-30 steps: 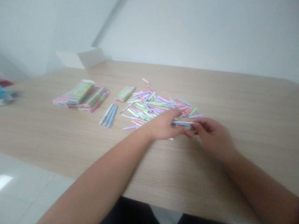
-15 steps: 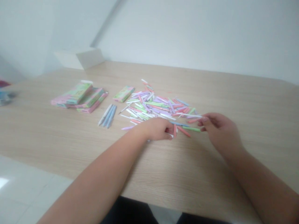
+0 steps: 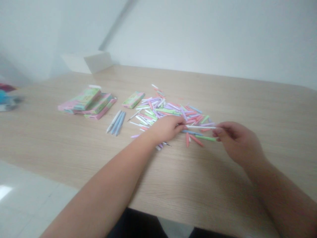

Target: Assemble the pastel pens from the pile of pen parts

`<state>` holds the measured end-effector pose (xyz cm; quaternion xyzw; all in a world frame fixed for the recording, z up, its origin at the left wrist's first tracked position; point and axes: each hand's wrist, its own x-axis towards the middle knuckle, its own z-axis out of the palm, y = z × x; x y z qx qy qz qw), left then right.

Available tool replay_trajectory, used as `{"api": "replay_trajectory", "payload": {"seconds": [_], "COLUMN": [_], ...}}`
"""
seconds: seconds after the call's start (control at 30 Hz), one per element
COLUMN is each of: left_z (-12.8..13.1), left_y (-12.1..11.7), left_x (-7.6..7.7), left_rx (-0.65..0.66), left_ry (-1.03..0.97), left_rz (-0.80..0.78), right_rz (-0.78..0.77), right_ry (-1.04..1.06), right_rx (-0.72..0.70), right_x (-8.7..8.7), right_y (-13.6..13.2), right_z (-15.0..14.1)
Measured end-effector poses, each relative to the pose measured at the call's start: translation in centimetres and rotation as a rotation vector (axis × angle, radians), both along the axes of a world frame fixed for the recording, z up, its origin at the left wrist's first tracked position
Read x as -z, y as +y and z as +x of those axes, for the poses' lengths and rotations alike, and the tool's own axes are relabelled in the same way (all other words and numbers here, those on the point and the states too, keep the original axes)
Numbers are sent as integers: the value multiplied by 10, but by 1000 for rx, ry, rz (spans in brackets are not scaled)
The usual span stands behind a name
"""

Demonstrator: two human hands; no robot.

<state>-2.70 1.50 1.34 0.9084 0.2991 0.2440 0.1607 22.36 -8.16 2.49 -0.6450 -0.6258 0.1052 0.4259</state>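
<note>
A thin white stick, which looks like a pen refill point(image 3: 201, 127), lies level between my hands above the table. My right hand point(image 3: 239, 142) pinches its right end between thumb and fingers. At its left end the thumb and fingers of my left hand point(image 3: 167, 129) are closed round the tip; any small part inside them is hidden. Below and behind is a spread heap of pastel pen parts point(image 3: 170, 107), in purple, green, coral, blue and white. Coral pieces point(image 3: 196, 140) and a green one point(image 3: 206, 138) lie just below the stick.
To the left, blue and white pens point(image 3: 117, 123) lie side by side. Behind them are several stacked pink and green boxes point(image 3: 88, 99), and a single box point(image 3: 133, 99) by the heap. A white open container point(image 3: 97, 62) stands at the back of the wooden table point(image 3: 178, 185).
My left hand has moved up and away from the table's front, closing on the left end of the white stick. My right hand stays nearly in place, still holding the stick.
</note>
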Motion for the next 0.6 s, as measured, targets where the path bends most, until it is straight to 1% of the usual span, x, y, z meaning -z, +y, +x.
{"api": "replay_trajectory", "payload": {"seconds": [0.2, 0.3, 0.37, 0.47, 0.53, 0.6], "left_z": [0, 1, 3, 10, 15, 22], "left_y": [0, -2, -5, -12, -17, -23], "left_x": [1, 1, 1, 2, 3, 4], "left_rx": [-9, -10, 6, 59, 80, 78], "left_ry": [17, 3, -4, -18, -27, -59], "left_rz": [-1, -16, -29, -60, -100, -158], "right_rz": [-19, -37, -48, -45, -24, 9], "right_ry": [-38, -75, -116, -170, -163, -117], "right_rx": [43, 23, -9, -81, -125, -140], "right_x": [-4, -5, -2, 7, 13, 16], "right_y": [1, 1, 0, -2, -3, -4], "right_z": [5, 8, 8, 6, 4, 1]}}
